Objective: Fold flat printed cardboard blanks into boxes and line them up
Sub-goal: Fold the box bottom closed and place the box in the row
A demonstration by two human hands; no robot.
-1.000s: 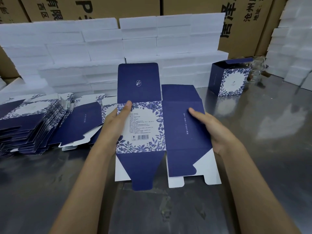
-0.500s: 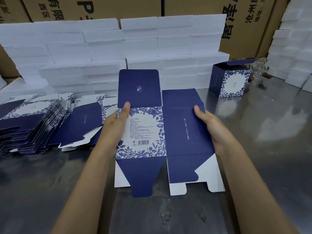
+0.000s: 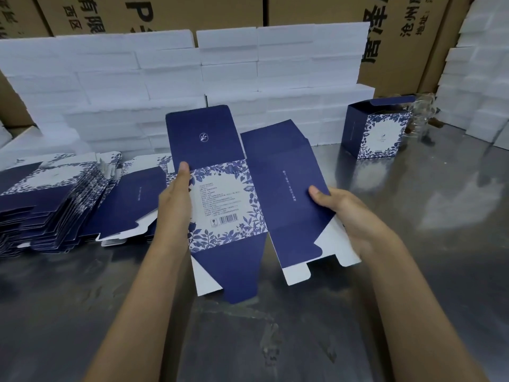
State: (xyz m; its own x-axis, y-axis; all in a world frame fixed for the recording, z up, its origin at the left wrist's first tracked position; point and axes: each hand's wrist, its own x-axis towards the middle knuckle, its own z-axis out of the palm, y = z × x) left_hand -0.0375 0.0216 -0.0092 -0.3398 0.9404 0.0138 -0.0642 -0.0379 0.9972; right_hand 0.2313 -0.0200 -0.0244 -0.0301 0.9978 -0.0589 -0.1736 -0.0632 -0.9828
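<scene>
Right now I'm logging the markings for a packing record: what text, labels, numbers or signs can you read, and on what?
"有限", "P", "西区": brown carton behind, cut off.
"沧州", "地址": brown carton at right, the rest cropped.
Barcode and small print: held blank, too small to read.
White vertical line of text: its navy panel, blurred.
Small white emblem: top flap, no words.
Folded box: logo unreadable.
</scene>
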